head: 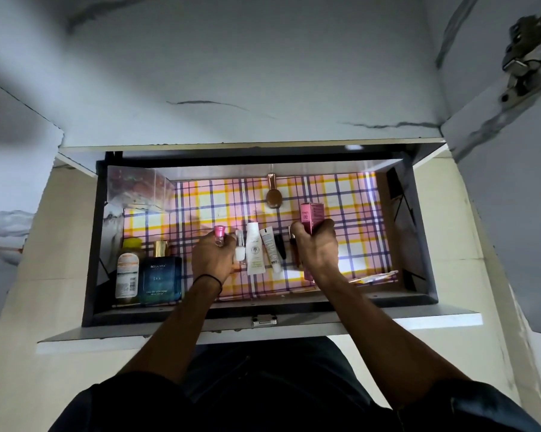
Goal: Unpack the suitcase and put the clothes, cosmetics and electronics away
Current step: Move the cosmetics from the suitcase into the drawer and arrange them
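Note:
An open drawer [263, 302] lined with pink, yellow and purple plaid paper holds cosmetics. My left hand [213, 260] grips a small clear bottle with a pink cap [219, 234] over the drawer's middle left. My right hand [317, 244] holds a pink carton [311, 216] upright, right of centre. Between the hands lie a white nail polish bottle [240, 249], a white tube [254, 249], a smaller white tube [270, 249] and a dark tube [280, 244]. A brown foundation bottle [274, 193] lies at the back.
At the drawer's left front stand a blue cologne box [160, 280] and a yellow-capped bottle [127, 271]. A clear packet [138, 190] fills the back left corner. Cabinet doors stand open on both sides, with a hinge [528, 54] at upper right.

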The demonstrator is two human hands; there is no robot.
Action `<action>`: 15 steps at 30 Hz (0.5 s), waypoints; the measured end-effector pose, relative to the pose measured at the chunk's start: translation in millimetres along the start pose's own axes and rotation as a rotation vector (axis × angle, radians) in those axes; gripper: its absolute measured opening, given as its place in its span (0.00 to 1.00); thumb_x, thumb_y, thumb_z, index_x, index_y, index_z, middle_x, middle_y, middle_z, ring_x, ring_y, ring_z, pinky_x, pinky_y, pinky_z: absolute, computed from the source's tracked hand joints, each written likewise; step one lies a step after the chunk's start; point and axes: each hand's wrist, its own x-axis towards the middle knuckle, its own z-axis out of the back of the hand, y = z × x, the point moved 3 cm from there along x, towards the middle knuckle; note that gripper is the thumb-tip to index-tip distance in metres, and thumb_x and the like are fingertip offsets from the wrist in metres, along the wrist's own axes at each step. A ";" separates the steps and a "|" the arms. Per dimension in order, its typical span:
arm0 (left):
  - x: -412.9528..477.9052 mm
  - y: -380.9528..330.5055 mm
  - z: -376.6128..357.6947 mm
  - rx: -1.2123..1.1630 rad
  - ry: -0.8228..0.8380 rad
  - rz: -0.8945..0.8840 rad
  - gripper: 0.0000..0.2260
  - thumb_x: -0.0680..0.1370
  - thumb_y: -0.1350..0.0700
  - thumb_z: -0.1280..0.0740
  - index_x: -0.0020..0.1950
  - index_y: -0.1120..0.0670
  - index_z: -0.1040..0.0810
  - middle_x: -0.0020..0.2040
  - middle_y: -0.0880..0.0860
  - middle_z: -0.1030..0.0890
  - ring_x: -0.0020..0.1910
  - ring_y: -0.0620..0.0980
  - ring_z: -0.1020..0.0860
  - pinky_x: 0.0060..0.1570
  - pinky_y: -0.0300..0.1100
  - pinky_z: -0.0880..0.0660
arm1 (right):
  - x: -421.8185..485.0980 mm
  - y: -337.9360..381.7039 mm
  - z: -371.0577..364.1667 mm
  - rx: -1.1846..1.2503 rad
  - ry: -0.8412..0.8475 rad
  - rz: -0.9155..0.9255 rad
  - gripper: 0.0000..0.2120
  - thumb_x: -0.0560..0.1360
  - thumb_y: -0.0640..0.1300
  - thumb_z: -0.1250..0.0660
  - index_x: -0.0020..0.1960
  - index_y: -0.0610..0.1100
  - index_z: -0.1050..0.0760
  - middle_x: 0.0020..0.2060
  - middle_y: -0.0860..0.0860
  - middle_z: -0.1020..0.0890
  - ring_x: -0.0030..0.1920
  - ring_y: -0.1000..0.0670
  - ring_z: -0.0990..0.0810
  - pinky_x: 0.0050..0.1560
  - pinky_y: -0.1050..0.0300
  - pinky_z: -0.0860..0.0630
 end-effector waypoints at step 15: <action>12.5 -9.6 32.5 -0.104 0.177 0.002 0.09 0.77 0.62 0.38 0.37 0.53 0.27 0.38 0.54 0.25 0.43 0.61 0.25 0.58 0.57 0.26 | -21.5 56.3 -15.7 0.826 0.543 -0.152 0.19 0.80 0.55 0.38 0.56 0.38 0.27 0.38 0.48 0.27 0.37 0.50 0.26 0.44 0.54 0.27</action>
